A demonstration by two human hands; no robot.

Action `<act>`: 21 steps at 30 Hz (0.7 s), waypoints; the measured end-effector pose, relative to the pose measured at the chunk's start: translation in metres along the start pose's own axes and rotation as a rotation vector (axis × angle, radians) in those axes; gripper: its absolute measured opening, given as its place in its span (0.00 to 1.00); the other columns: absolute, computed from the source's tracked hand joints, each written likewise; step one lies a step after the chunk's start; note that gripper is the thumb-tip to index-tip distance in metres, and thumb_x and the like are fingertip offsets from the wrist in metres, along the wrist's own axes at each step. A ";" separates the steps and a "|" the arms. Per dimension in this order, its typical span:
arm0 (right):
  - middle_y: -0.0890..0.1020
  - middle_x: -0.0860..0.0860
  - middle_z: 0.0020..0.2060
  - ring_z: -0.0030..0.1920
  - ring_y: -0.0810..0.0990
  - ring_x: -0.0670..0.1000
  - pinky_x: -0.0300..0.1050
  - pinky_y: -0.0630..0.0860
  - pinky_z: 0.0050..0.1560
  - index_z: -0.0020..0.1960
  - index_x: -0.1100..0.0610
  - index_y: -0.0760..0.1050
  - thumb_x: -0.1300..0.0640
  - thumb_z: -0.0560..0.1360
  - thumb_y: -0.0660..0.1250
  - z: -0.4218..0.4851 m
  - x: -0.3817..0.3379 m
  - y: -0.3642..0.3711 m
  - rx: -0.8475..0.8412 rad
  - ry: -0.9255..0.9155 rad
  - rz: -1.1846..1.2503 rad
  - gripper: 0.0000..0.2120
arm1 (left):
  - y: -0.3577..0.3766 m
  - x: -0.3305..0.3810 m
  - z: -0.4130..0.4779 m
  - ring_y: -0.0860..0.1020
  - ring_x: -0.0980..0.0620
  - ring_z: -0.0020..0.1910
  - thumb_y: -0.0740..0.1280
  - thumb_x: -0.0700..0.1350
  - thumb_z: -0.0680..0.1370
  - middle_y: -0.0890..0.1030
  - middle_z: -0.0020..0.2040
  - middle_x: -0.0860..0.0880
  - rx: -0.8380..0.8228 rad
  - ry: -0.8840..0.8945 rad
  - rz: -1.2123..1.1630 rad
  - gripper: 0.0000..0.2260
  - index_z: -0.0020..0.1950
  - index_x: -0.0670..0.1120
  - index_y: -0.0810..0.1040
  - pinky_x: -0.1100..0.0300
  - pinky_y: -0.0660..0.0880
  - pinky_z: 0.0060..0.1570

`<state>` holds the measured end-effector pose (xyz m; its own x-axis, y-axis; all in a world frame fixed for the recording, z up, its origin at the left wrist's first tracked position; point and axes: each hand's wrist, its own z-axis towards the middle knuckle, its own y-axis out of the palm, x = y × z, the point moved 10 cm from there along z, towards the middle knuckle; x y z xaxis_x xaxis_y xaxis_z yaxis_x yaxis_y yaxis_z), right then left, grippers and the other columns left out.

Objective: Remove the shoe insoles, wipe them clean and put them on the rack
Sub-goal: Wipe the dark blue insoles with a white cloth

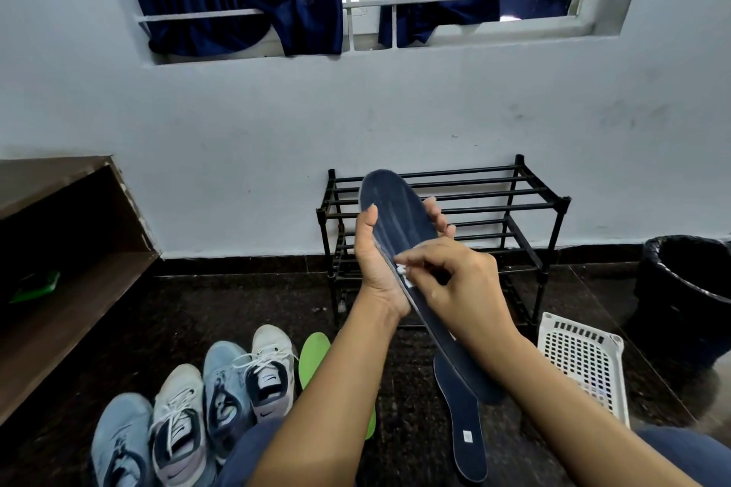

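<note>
Person seated on the floor (pixel 197 308), facing a wall. Left hand (pixel 375 269) holds a navy insole (pixel 399 217) upright and tilted, toe end uppermost: palm behind it, thumb along the near left edge, fingertips curled round the far edge. Pale streaks show on the upper face of this insole. Right hand (pixel 463 281) pinches a small white wipe (pixel 403 272) between thumb and fingertips and presses it on the insole's face near the middle. The heel end passes beneath the right wrist. Rack (pixel 514 206), black, two tiers of bars, stands against the wall directly behind the held insole; no insole lies on the bars that show. A second navy insole (pixel 464 427) lies flat on the floor below the right forearm, a small white label near its heel. A green insole (pixel 312 360) lies on the floor just right of the shoes, partly hidden by the left forearm. Four shoes (pixel 225 387) stand side by side at lower left, two pale blue and two white, toes toward the person. A white perforated basket (pixel 581 364) sits on the floor right of the rack; a black bin (pixel 688 289) stands beyond it at the right edge. A wooden shelf (pixel 59 249) occupies the left side, a green item inside, not identifiable.
</note>
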<state>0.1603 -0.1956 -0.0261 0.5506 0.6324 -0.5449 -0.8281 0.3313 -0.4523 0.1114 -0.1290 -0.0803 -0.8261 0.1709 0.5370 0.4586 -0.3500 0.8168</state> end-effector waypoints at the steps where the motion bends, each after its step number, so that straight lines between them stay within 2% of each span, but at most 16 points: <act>1: 0.84 0.46 0.40 0.45 0.80 0.40 0.25 0.70 0.51 0.43 0.56 0.84 0.70 0.66 0.73 -0.001 0.002 0.002 -0.015 0.025 0.018 0.11 | -0.001 0.002 0.000 0.75 0.47 0.45 0.60 0.61 0.72 0.76 0.48 0.44 0.016 0.006 -0.001 0.30 0.60 0.37 0.71 0.54 0.74 0.52; 6: 0.83 0.39 0.37 0.44 0.80 0.37 0.24 0.69 0.48 0.42 0.50 0.84 0.64 0.67 0.74 -0.002 0.006 0.010 -0.117 0.130 0.068 0.09 | -0.008 0.013 -0.001 0.75 0.47 0.46 0.56 0.63 0.74 0.75 0.50 0.43 0.035 0.001 -0.023 0.32 0.63 0.37 0.70 0.54 0.73 0.50; 10: 0.84 0.41 0.36 0.41 0.81 0.39 0.29 0.72 0.46 0.40 0.49 0.84 0.63 0.67 0.74 -0.007 0.004 0.020 -0.195 0.164 0.161 0.10 | -0.014 0.026 0.001 0.75 0.48 0.48 0.55 0.64 0.74 0.75 0.51 0.45 0.020 0.003 -0.129 0.32 0.65 0.39 0.69 0.56 0.72 0.53; 16: 0.84 0.41 0.36 0.41 0.81 0.39 0.28 0.71 0.46 0.39 0.51 0.84 0.67 0.66 0.73 -0.007 0.000 0.009 -0.080 0.108 0.169 0.11 | -0.006 0.011 0.000 0.75 0.47 0.49 0.53 0.66 0.74 0.75 0.51 0.44 0.005 -0.058 -0.170 0.34 0.65 0.39 0.68 0.55 0.74 0.52; 21: 0.84 0.44 0.37 0.43 0.81 0.40 0.24 0.69 0.49 0.39 0.54 0.84 0.69 0.65 0.73 0.001 0.007 0.000 0.047 0.109 0.100 0.11 | -0.003 -0.010 -0.003 0.75 0.47 0.48 0.56 0.66 0.72 0.75 0.48 0.43 0.061 -0.087 -0.051 0.32 0.56 0.37 0.73 0.55 0.71 0.55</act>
<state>0.1647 -0.1902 -0.0291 0.4715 0.5851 -0.6598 -0.8818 0.3049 -0.3598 0.1172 -0.1326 -0.0891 -0.8187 0.2674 0.5082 0.4375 -0.2829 0.8536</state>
